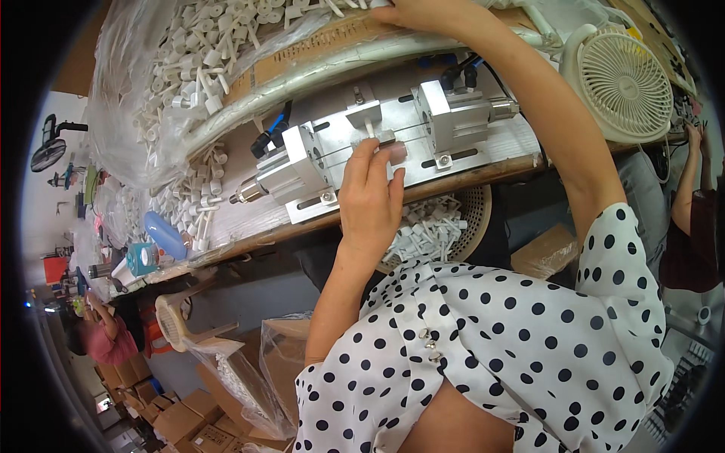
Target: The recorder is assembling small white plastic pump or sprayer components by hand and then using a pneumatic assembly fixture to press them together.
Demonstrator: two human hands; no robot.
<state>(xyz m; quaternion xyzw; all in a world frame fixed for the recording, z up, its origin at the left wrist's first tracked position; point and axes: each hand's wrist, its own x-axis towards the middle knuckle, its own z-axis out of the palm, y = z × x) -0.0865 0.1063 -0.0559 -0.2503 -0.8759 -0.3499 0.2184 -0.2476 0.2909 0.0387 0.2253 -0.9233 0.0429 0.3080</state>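
My left hand [370, 200] reaches over a silver metal fixture. Its index and middle fingers are drawn together at a small white stemmed plastic part [369, 129], which stands in the holder block [364, 113] at the fixture's middle; the thumb lies a little apart. Metal cylinder units flank the block, a left one [306, 162] and a right one [451, 117], with thin rods pointing inward. My right hand [423, 13] is stretched to the top edge, beside a large heap of white stemmed plastic parts [200, 57]. The picture's edge cuts off some of its fingers, so its grip is hidden.
A round basket [477, 219] of white parts sits below the bench edge. A white fan [625, 84] stands right, a blue oblong object [165, 235] left. Cardboard boxes [185, 415] and a plastic chair [172, 325] are lower left. Other people [113, 336] work at both sides.
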